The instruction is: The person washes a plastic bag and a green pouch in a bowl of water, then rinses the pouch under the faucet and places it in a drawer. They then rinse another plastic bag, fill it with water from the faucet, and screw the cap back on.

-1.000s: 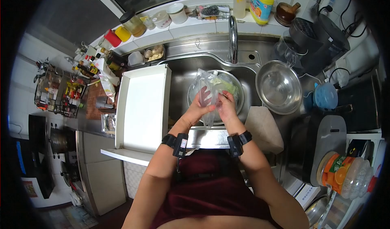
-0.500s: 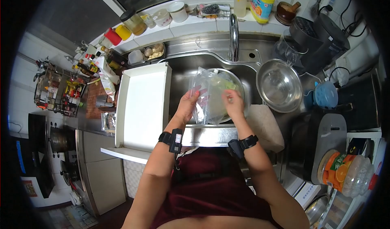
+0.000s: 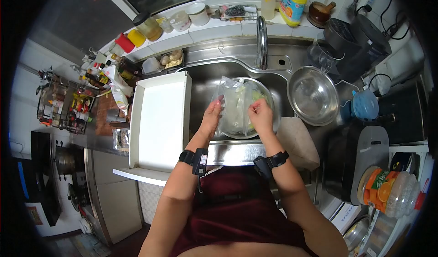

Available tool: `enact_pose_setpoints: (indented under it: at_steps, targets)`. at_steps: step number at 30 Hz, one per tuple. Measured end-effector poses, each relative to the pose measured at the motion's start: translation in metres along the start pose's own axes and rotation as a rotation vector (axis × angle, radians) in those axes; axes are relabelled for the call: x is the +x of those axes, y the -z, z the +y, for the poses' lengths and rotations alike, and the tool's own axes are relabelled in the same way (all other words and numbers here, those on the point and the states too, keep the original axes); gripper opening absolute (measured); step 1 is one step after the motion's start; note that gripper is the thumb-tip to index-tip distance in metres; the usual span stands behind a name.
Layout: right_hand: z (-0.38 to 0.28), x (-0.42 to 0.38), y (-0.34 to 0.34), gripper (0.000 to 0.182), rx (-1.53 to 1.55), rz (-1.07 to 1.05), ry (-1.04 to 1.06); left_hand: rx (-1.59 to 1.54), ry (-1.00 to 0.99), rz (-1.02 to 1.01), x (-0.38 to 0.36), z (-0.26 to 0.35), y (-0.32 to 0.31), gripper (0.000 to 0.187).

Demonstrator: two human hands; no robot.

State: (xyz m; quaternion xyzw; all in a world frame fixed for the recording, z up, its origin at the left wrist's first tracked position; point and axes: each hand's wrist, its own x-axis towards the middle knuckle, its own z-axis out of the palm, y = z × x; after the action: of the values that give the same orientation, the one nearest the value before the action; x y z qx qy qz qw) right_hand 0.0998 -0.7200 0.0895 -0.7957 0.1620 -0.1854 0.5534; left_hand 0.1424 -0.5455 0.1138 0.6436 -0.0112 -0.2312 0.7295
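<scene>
A clear plastic bag [image 3: 234, 105] is stretched between my two hands over the sink. My left hand [image 3: 211, 119] has hold of its left side, with the thumb on the near face and the other fingers partly behind the film. My right hand [image 3: 261, 116] is closed in a pinch at the bag's right edge. Beneath the bag, a round metal bowl [image 3: 272, 103] stands in the sink [image 3: 200, 81]. Something pale green [image 3: 258, 95] shows in the bowl, partly hidden by the bag and my right hand; its kind I cannot make out.
Left of the sink lies a white drawer-like tray [image 3: 159, 120]. A steel bowl [image 3: 313, 96] sits on the right, near a beige cloth-like piece [image 3: 296, 143]. The faucet [image 3: 262, 42] rises behind the sink. Jars and a yellow detergent bottle [image 3: 292, 4] line the sill.
The bag has spread wider and flatter between my hands. My left hand has turned slightly and shifted left; my right hand has closed more tightly at the edge.
</scene>
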Motion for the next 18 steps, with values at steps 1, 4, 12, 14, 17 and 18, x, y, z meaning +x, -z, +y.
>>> enact_pose_setpoints:
  at_steps: [1, 4, 12, 14, 17, 18]
  targets:
    - [0.002, 0.001, -0.005, 0.017, 0.006, -0.034, 0.031, -0.009, 0.049, -0.017, -0.003, 0.007, -0.007, 0.05]
    - [-0.012, -0.004, -0.014, 0.012, 0.446, -0.308, -0.243, -0.102, 0.124, -0.111, -0.004, 0.008, -0.016, 0.051]
    - [-0.016, 0.001, 0.005, 0.028, 0.328, -0.343, -0.08, 0.05, 0.134, -0.268, -0.004, 0.016, -0.018, 0.037]
    - [-0.034, 0.005, 0.027, 0.045, -0.189, 0.042, 0.416, 0.105, 0.201, -0.325, -0.005, 0.025, -0.022, 0.031]
    - [-0.012, 0.005, 0.038, 0.049, 0.013, -0.162, 0.31, 0.404, 0.189, -0.444, 0.004, 0.031, -0.023, 0.028]
    - [-0.006, 0.007, 0.045, 0.044, 0.15, -0.355, 0.173, 0.365, 0.188, -0.466, 0.007, 0.035, -0.026, 0.028]
